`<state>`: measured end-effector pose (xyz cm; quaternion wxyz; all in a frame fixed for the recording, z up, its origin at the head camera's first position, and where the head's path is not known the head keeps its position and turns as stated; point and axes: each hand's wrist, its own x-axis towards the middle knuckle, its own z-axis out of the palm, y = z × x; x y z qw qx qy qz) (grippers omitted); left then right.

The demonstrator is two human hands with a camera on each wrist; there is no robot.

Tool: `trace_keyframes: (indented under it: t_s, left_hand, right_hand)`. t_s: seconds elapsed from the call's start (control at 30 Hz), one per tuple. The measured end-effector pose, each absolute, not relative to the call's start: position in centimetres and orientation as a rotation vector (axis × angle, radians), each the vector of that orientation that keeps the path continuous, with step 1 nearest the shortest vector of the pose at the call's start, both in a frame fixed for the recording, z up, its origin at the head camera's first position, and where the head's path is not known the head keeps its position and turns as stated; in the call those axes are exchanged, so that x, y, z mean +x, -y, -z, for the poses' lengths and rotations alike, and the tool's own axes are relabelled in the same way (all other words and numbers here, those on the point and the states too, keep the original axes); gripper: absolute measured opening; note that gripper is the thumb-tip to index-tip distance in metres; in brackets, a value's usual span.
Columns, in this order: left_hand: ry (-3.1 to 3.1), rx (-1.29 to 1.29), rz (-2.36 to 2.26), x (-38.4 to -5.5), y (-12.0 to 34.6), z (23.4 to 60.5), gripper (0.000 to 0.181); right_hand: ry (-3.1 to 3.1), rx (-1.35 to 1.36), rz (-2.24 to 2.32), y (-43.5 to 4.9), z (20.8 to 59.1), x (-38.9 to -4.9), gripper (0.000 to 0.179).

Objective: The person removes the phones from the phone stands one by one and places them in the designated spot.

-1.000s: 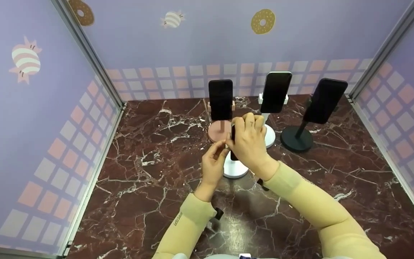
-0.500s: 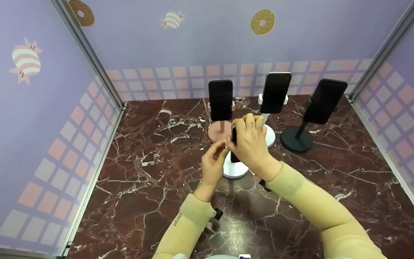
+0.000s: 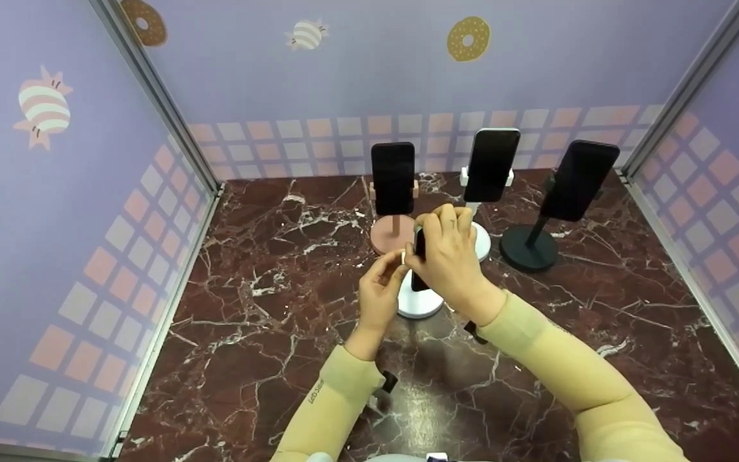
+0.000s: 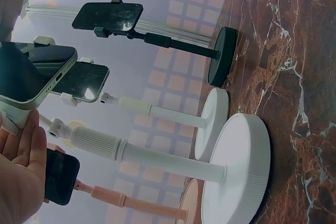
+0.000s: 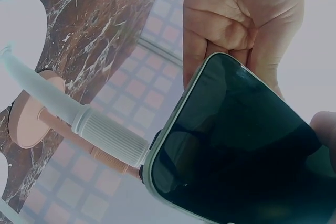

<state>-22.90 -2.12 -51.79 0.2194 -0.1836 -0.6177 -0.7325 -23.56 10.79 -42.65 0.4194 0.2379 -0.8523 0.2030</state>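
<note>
A smartphone [image 5: 236, 145] with a dark screen and light rim stands at the head of the front white phone stand [image 4: 199, 166]. My right hand [image 3: 450, 256] grips this phone from above and covers much of it in the head view. With thumb and fingertips, my left hand [image 3: 379, 292] pinches the white clamp [image 4: 8, 124] at the phone's left edge. The left fingers pass partly behind the phone in the right wrist view. How fully the phone sits between the clamp arms is hidden.
Behind stand a pink phone stand [image 3: 387, 236], a second white stand [image 3: 482, 242] and a black stand [image 3: 528, 249], each bearing a dark smartphone. Patterned panels [image 3: 344, 77] enclose the marble-look table [image 3: 267, 346] at the back and both sides.
My right hand has shifted very slightly down and toward the right with the phone. More of the white clamp shows at my left fingertips, and the left hand stays almost still.
</note>
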Motion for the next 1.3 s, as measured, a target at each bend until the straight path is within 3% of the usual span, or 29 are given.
trace_keyframes:
  t_s: [1.3]
  left_hand:
    - [1.737,-0.499,2.029,-22.77,2.14,51.53,0.032]
  right_hand:
    - [2.065,0.671,-0.583,-11.37,42.77,-23.59,0.037]
